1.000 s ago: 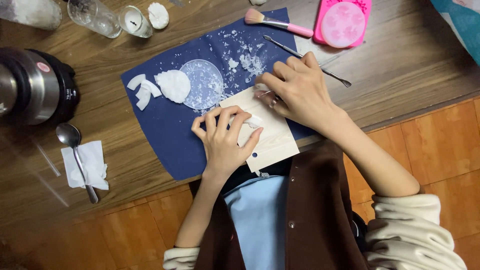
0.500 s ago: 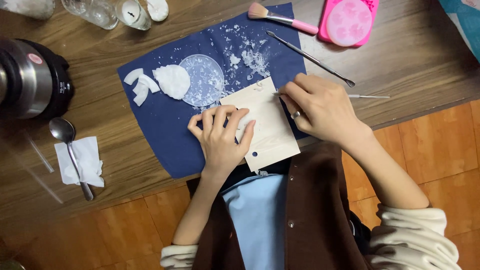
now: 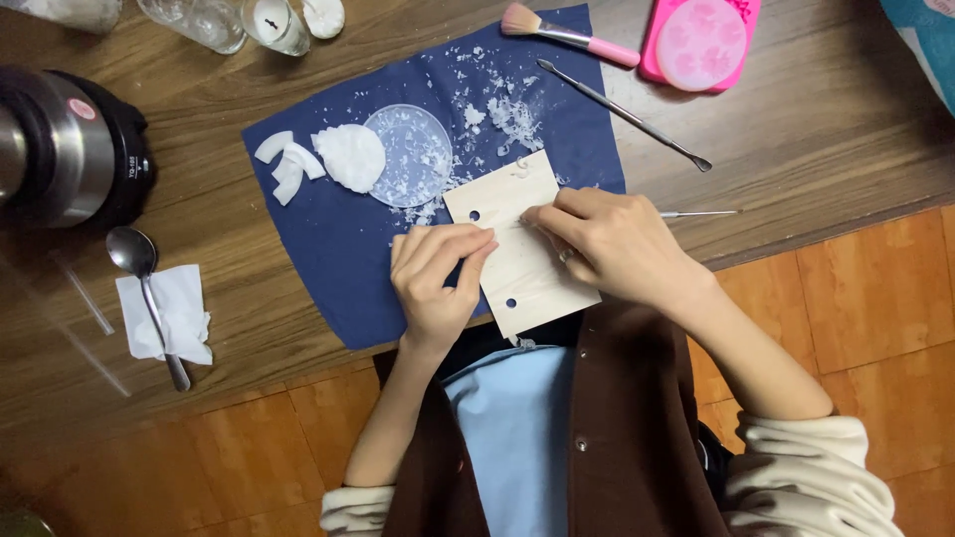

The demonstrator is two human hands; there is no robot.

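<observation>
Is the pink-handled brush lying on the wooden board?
No, the pink-handled brush lies at the blue cloth's top edge, apart from the wooden board.

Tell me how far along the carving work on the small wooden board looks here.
Done: white shavings litter the blue cloth, beside cut white pieces. In hand: the left hand pinches something small on the wooden board, while the right hand works a thin tool. Left: cannot tell; the workpiece is hidden.

Navy blue cloth (image 3: pixel 328 259), pale wooden board (image 3: pixel 522 264), pink mould (image 3: pixel 701 40).
</observation>
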